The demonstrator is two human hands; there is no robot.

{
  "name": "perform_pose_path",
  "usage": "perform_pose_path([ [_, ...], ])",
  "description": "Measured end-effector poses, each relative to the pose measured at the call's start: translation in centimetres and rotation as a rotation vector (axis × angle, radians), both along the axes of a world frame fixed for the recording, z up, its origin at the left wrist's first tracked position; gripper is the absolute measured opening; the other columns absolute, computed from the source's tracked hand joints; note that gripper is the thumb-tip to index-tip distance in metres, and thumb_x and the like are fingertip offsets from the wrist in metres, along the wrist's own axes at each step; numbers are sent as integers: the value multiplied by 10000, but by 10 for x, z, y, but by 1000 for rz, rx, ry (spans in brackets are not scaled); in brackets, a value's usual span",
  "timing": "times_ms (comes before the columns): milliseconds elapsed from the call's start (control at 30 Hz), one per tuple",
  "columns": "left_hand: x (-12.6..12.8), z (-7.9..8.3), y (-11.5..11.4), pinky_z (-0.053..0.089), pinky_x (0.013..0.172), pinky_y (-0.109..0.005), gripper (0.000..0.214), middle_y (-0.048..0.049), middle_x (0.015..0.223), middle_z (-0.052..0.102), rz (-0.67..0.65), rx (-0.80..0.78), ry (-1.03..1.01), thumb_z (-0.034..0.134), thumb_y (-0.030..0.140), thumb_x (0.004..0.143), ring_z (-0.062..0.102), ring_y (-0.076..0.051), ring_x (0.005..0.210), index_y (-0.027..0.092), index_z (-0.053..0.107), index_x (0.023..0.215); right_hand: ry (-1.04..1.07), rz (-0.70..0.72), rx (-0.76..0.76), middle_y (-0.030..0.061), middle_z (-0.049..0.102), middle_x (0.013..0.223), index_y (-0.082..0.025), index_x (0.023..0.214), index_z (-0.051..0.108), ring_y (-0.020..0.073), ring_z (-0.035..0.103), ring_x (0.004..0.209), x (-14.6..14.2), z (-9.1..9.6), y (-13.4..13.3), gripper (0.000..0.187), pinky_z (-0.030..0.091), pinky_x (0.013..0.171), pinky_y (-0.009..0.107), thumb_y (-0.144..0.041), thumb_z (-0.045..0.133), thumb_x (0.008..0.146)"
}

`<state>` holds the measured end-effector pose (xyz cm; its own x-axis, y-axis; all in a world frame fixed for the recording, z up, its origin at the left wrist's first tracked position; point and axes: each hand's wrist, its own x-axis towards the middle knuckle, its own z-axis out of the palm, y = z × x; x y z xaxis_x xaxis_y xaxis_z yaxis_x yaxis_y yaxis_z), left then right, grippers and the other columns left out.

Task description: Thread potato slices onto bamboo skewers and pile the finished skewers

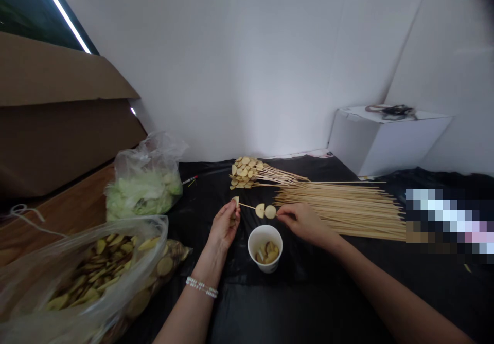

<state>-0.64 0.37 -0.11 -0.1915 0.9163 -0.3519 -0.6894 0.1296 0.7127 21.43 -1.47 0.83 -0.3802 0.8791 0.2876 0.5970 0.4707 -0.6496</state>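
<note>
Bamboo skewer (pixel 247 205) spans the gap between my two hands in the head view. Left hand (pixel 224 225) is closed in a pinch near one end, by a small potato slice (pixel 235 200). Right hand (pixel 303 219) is also pinching, its fingertips (pixel 278 215) on a round potato slice (pixel 270 212), with a half-round potato slice (pixel 260 210) just beside it. Below sits a white paper cup (pixel 265 241) of potato pieces (pixel 266 254). Farther off, loaded skewers (pixel 243 173) and a bundle of bare skewers (pixel 347 213) lie on black plastic sheeting (pixel 309 267). I judge the step in hand to be threading slices; the next move calls for steady, gentle pressure so they don't split.
</note>
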Motion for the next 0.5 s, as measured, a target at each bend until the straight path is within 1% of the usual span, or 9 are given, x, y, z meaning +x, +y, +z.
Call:
perform_pose_path([
  [133, 0, 0, 1, 483, 453, -108, 105, -26, 605, 626, -5, 0, -13, 571, 34, 809, 583, -56, 483, 97, 627, 746, 3, -4, 62, 28, 692, 777, -181, 780, 691, 151, 589, 719, 1, -4, 2, 156, 392, 675, 249, -153, 539, 801],
  [233, 0, -1, 1, 483, 453, -108, 98, -27, 604, 628, -12, 8, -17, 585, 26, 797, 582, -54, 481, 91, 629, 738, -4, -3, 91, 33, 683, 784, -178, 774, 676, 157, 586, 741, 1, -7, 4, 155, 392, 691, 252, -152, 529, 814],
  [367, 0, -2, 1, 484, 459, -106, 76, -26, 612, 636, -19, 23, -8, 626, 24, 765, 585, -53, 489, 91, 638, 732, -60, 13, 70, 38, 674, 770, -180, 773, 661, 156, 575, 712, 1, -7, 4, 195, 381, 664, 251, -173, 483, 852],
  [500, 1, -2, 0, 481, 459, -107, 82, -31, 608, 638, -20, 26, -2, 636, 21, 755, 585, -55, 488, 89, 642, 710, -90, -4, 56, 35, 662, 735, -175, 751, 646, 151, 562, 681, -1, -7, 2, 197, 365, 634, 247, -169, 476, 850],
])
